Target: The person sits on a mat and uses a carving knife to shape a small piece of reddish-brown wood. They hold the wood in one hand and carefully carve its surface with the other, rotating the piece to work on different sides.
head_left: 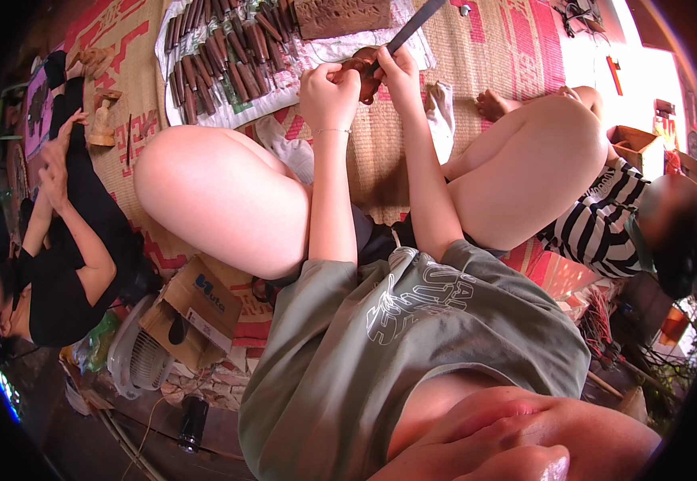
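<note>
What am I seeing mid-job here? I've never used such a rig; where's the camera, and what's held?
No machine here: a seated person works bare-handed, seen from a wide fisheye camera worn on their head, so straight edges bend. The left hand holds a reddish-brown, wooden-looking piece; the right hand holds a long, flat, grey tool. Beyond them, rows of brown-handled tools and a rough brown block lie on a white patterned cloth, over a red-and-straw woven mat.

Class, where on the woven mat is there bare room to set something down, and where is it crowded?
Bare woven mat shows below the brown workpiece, between the two white socks, and again right of the cloth, above the bare foot. The cloth is crowded: wooden-handled tools beside a brown block.
</note>
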Tool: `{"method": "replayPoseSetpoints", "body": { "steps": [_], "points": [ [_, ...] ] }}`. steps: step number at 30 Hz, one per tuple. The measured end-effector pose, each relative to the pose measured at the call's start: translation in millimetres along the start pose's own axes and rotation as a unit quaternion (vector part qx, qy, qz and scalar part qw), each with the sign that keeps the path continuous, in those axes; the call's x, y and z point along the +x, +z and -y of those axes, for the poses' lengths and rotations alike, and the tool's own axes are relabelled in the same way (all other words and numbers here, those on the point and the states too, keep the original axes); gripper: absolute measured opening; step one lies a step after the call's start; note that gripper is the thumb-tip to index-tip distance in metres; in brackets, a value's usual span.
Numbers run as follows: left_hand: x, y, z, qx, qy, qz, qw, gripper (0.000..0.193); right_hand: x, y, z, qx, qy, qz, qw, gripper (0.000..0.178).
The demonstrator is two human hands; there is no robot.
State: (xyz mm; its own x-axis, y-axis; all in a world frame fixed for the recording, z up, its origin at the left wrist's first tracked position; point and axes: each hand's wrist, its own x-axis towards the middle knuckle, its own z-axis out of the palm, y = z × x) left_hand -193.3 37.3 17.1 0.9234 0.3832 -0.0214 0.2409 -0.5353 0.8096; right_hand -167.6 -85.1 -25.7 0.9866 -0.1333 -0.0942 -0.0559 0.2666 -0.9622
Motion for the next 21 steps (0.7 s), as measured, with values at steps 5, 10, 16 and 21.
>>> {"method": "replayPoseSetpoints", "body": {
  "steps": [5,10,16,21],
  "points": [
    [1,-2,4,0.006,-0.022,-0.011,1.000,0.027,-2,2,-3,-0.123,-0.018,-0.013,0.992,0.014],
    [1,-1,-1,-0.012,-0.061,-0.038,0.997,0.028,-5,5,-2,0.020,-0.019,-0.003,1.000,0.015],
    [2,3,5,-0.043,-0.083,-0.026,0.995,0.032,-2,4,-12,-0.036,-0.019,-0.024,0.999,0.015],
    [3,-1,2,-0.036,-0.075,-0.016,0.996,0.037,0,1,-11,0.020,0.000,0.021,1.000,0.013]
  ]
}}
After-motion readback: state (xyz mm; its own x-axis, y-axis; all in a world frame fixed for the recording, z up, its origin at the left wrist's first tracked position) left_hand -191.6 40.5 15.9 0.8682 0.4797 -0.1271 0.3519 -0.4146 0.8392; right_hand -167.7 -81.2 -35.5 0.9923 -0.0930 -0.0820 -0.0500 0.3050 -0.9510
